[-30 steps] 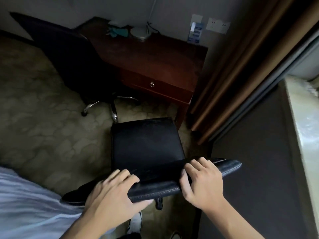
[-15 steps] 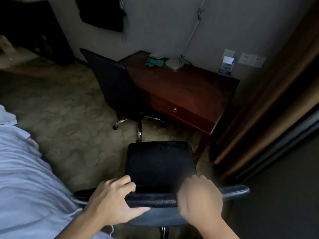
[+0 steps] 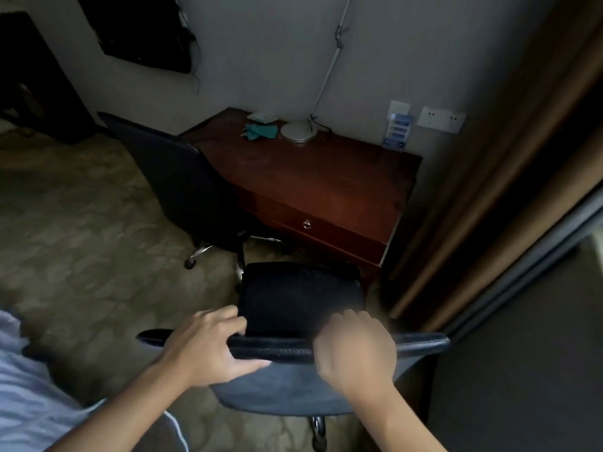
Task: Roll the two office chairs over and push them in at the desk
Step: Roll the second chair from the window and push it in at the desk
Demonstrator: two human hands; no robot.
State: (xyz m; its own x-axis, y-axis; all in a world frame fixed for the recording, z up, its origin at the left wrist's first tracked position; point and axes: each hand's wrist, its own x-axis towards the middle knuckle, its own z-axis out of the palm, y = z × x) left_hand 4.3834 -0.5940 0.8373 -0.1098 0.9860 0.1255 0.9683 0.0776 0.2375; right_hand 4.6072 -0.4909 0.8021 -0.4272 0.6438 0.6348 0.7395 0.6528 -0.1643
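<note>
A black office chair [image 3: 301, 296] stands right in front of me, its seat facing the dark wooden desk [image 3: 326, 177] and its front edge close to the desk's right leg. My left hand [image 3: 208, 345] and my right hand [image 3: 357, 349] both grip the top rim of its backrest, fingers curled over the edge. A second black office chair [image 3: 176, 181] stands at the desk's left end, its back toward me and its chrome wheeled base showing below.
On the desk lie a white round lamp base [image 3: 298, 132], teal cloth [image 3: 261, 131] and a blue card stand [image 3: 396, 132]. Brown curtains [image 3: 489, 190] hang close on the right. A dark wall panel fills the lower right. Patterned carpet [image 3: 81, 239] spreads to the left.
The view has tilted up, showing more wall and desk. The chair under my hands has rolled toward the desk, and its backrest now shows from behind. Both hands keep their hold.
</note>
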